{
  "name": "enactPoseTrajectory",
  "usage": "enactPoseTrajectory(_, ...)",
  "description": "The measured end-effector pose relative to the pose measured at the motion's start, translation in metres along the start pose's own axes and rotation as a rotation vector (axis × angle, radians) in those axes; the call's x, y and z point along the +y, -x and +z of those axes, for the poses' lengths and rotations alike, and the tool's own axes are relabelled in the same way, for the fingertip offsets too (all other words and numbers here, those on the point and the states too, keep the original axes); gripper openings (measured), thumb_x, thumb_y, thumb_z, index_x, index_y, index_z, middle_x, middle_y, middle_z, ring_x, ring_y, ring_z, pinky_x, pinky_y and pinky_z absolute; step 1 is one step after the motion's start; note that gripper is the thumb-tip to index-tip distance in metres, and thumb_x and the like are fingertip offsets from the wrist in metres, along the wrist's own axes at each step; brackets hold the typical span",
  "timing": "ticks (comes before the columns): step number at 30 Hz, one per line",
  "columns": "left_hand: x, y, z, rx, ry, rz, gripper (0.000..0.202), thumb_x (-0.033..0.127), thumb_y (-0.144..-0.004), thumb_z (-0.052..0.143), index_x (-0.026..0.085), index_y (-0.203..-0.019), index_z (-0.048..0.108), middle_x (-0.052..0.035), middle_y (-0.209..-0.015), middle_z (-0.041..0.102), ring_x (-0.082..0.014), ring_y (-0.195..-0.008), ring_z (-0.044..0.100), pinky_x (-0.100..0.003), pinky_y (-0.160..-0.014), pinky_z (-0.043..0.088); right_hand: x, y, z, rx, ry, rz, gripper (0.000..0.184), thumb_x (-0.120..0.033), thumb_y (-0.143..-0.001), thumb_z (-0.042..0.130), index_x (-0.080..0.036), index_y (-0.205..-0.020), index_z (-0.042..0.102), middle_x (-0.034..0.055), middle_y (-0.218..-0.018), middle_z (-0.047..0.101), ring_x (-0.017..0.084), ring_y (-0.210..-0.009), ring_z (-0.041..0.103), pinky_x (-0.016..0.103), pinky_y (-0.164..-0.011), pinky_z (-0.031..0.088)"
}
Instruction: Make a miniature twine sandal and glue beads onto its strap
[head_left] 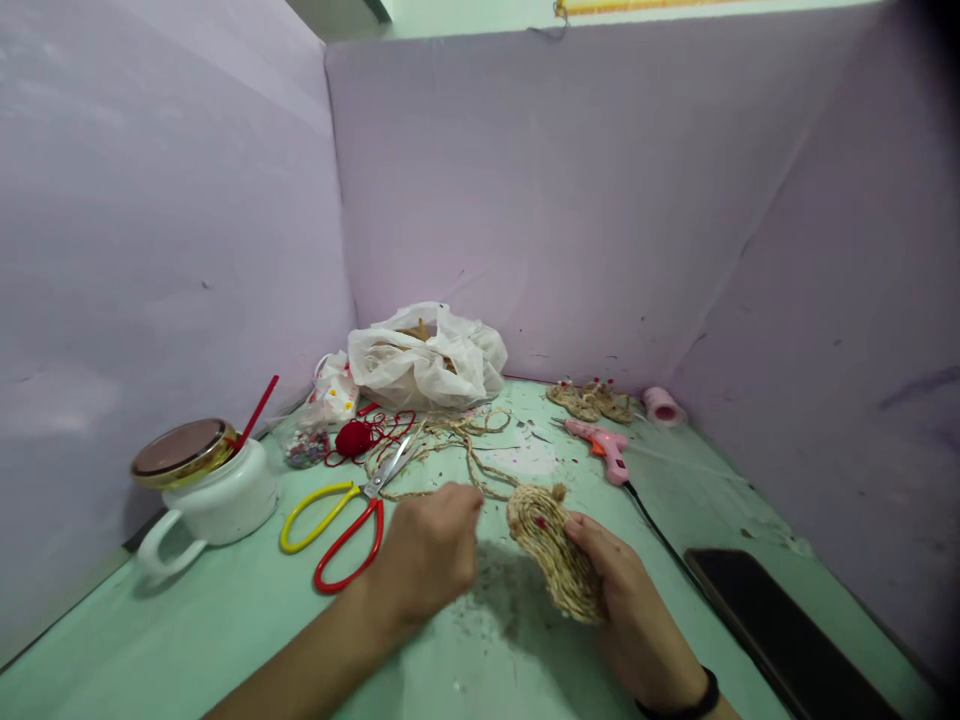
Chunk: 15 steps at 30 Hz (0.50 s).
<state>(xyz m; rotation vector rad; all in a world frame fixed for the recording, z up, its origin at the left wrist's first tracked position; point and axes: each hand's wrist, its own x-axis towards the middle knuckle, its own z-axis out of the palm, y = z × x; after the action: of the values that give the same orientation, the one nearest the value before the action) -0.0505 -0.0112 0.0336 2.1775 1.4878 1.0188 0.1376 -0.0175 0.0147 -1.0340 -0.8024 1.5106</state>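
My right hand (634,610) holds a small slipper-shaped piece of coiled straw rope (551,545), thumb on its top face. A red spot shows near its upper end, and a short stub sticks out at the tip. To its left my left hand (439,540) is closed like a fist, apart from the coiled piece; whatever its fingers hold, if anything, is hidden. Just behind that hand lie scissors (371,490) with one yellow and one red handle, blades slightly apart. Loose strands of straw cord (472,455) spread beyond them, some running towards the coiled piece.
A white mug (225,495) with a gold-rimmed lid stands left. Behind are a red yarn ball (354,438), a bag of beads (306,446) and a white plastic bag (427,365). Right are a pink glue gun (604,445), finished-looking straw pieces (589,402), a pink roll (663,407) and a phone (780,630).
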Motion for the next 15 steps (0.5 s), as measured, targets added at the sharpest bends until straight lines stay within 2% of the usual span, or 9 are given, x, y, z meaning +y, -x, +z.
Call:
enactPoseTrajectory(2, -0.011, -0.005, -0.028, 0.010, -0.297, -0.273, 0.009, 0.019, -0.070, 0.051, 0.020, -0.071, 0.060, -0.0090, -0.062, 0.060, -0.0252, -0.064, 0.057, -0.032, -0.062, 0.035, -0.002, -0.001, -0.003, 0.065, 0.009, -0.006, 0.020, -0.033, -0.061, 0.071, -0.017, -0.069, 0.063, 0.0007, -0.066, 0.065, 0.018, -0.065, 0.058, 0.025, -0.054, 0.042)
enactPoseTrajectory(3, -0.019, -0.006, -0.042, -0.046, -0.439, -0.375, 0.009, 0.020, -0.067, 0.052, 0.020, -0.072, 0.060, -0.0103, -0.065, 0.061, -0.0277, -0.067, 0.058, -0.032, -0.061, 0.035, -0.003, -0.002, -0.004, 0.082, 0.011, -0.008, 0.021, -0.033, -0.060, 0.072, -0.017, -0.069, 0.063, 0.0010, -0.065, 0.065, 0.019, -0.065, 0.059, 0.025, -0.054, 0.042)
enactPoseTrajectory(5, -0.037, -0.008, -0.064, -0.260, -0.619, -0.525, 0.016, 0.019, -0.058, 0.054, 0.020, -0.073, 0.058, -0.0109, -0.075, 0.065, -0.0309, -0.074, 0.059, -0.031, -0.057, 0.034, -0.004, -0.001, -0.005, 0.082, 0.007, -0.001, 0.023, -0.033, -0.058, 0.073, -0.017, -0.069, 0.063, 0.0010, -0.063, 0.064, 0.018, -0.060, 0.058, 0.026, -0.053, 0.042)
enactPoseTrajectory(7, -0.052, -0.009, -0.074, -0.337, -0.627, -0.553, 0.022, 0.017, -0.051, 0.055, 0.019, -0.073, 0.059, -0.0124, -0.078, 0.067, -0.0327, -0.076, 0.060, -0.030, -0.054, 0.034, -0.003, -0.001, -0.006, 0.064, -0.009, 0.006, 0.024, -0.032, -0.056, 0.075, -0.017, -0.068, 0.062, 0.0001, -0.060, 0.064, 0.016, -0.053, 0.056, 0.025, -0.050, 0.040)
enactPoseTrajectory(9, -0.062, -0.010, -0.074, -0.377, -0.634, -0.546, 0.033, 0.014, -0.051, 0.052, 0.018, -0.083, 0.060, -0.0152, -0.084, 0.068, -0.0341, -0.079, 0.061, -0.030, -0.054, 0.034, -0.001, -0.001, -0.006, 0.048, -0.020, 0.001, 0.026, -0.031, -0.054, 0.077, -0.016, -0.069, 0.062, -0.0002, -0.060, 0.065, 0.014, -0.052, 0.056, 0.024, -0.049, 0.039)
enactPoseTrajectory(12, -0.069, -0.009, -0.068, -0.388, -0.647, -0.525, 0.047, 0.010, -0.054, 0.047, 0.015, -0.099, 0.058, -0.0193, -0.091, 0.067, -0.0349, -0.082, 0.061, -0.031, -0.054, 0.035, 0.001, -0.003, -0.006, 0.046, -0.017, -0.001, 0.027, -0.032, -0.054, 0.078, -0.015, -0.069, 0.063, 0.0014, -0.063, 0.067, 0.015, -0.056, 0.058, 0.024, -0.052, 0.041)
enactPoseTrajectory(15, -0.075, -0.006, -0.073, -0.349, -0.598, -0.505, 0.051, 0.010, -0.056, 0.047, 0.015, -0.106, 0.056, -0.0154, -0.086, 0.068, -0.0306, -0.077, 0.062, -0.028, -0.053, 0.035, -0.001, -0.004, -0.007, 0.060, -0.023, 0.010, 0.026, -0.032, -0.054, 0.078, -0.014, -0.068, 0.064, 0.0017, -0.061, 0.066, 0.014, -0.055, 0.058, 0.024, -0.051, 0.041)
